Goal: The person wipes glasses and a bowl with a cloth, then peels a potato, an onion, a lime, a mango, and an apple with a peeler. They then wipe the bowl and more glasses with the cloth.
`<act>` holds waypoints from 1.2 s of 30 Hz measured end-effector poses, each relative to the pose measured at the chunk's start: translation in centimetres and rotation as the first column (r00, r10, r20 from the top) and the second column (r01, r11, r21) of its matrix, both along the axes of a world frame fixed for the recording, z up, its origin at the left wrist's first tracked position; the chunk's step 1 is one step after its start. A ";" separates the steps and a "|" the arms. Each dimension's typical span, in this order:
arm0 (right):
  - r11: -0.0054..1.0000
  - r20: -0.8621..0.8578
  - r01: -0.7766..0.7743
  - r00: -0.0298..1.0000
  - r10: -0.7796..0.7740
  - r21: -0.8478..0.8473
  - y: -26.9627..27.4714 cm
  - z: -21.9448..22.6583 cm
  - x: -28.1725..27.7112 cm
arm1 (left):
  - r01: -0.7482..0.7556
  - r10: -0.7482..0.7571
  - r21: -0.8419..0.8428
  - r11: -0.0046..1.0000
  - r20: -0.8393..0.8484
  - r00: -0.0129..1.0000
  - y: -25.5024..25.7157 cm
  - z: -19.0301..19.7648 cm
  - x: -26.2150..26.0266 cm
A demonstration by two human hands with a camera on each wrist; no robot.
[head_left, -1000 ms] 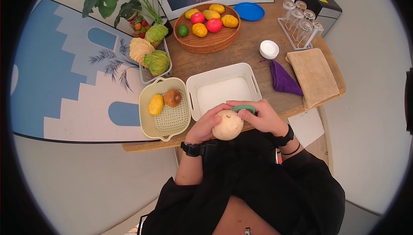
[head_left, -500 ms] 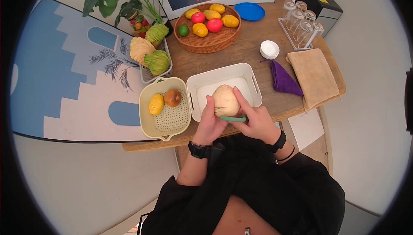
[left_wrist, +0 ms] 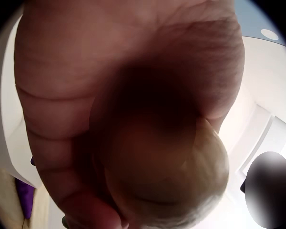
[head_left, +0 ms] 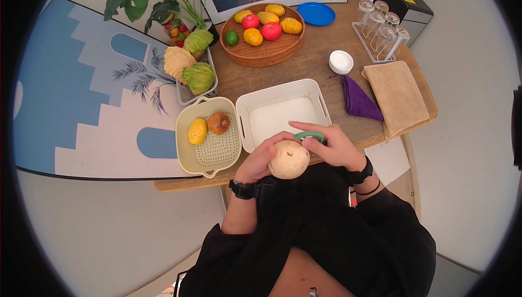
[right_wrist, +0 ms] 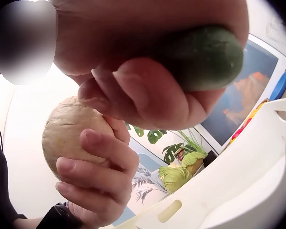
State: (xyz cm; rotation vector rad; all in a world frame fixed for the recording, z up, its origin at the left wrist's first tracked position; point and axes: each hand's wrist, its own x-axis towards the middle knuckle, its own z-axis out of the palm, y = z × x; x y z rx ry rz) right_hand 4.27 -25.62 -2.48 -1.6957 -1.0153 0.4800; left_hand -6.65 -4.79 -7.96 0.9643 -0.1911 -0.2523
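My left hand (head_left: 256, 162) grips a pale, round jicama (head_left: 289, 161) near the table's front edge, its fingers curled round the side in the right wrist view. Small brown marks show on its top. A peeler with a green handle (head_left: 314, 134) is in my right hand (head_left: 341, 149), just beyond the jicama. The rounded end of that handle (right_wrist: 212, 59) sticks out of the curled fingers in the right wrist view; the blade is hidden. In the left wrist view, the palm shades much of the jicama (left_wrist: 207, 176).
Beyond the hands stands a white basin (head_left: 280, 120). Left of it, a yellow colander (head_left: 217, 158) holds a yellow potato-like piece and a brown onion. Behind are a wicker tray (head_left: 261, 55) of fruit and a crate with cabbages (head_left: 198, 78). Purple cloth (head_left: 359, 98) lies right.
Half a second ago the jicama was up over the basin with the peeler at its near side. Now it is back near the body, and the peeler is at its far side.
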 end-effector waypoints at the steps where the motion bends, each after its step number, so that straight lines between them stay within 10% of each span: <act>1: 1.000 -0.041 0.003 0.999 -0.003 0.005 0.1 -0.3 0.0 | 0.000 0.000 0.000 1.000 0.000 1.000 -0.1 -0.1 0.1; 6: 0.990 -0.080 0.135 0.988 -0.131 0.035 0.2 -0.2 -1.2 | -0.228 0.137 -0.345 0.910 -0.268 0.954 -1.2 0.4 1.3; 10: 0.982 0.265 0.187 0.947 -0.184 0.012 1.1 -2.2 -2.0 | -0.466 0.351 -0.261 0.846 -0.384 0.854 -2.9 1.6 2.3; 19: 0.952 0.378 0.293 0.875 -0.304 0.086 1.5 -2.9 -1.4 | -0.415 0.345 -0.207 0.886 -0.305 0.888 -3.4 1.7 1.7; 33: 0.989 -0.125 0.136 0.984 -0.128 0.057 -0.1 -0.2 -0.1 | -0.002 -0.016 -0.307 0.952 -0.055 0.998 -0.7 0.6 1.3; 36: 0.974 0.096 0.205 0.972 -0.214 0.096 0.3 -0.7 -1.3 | -0.135 0.087 -0.372 0.919 -0.144 0.986 -1.8 2.2 1.4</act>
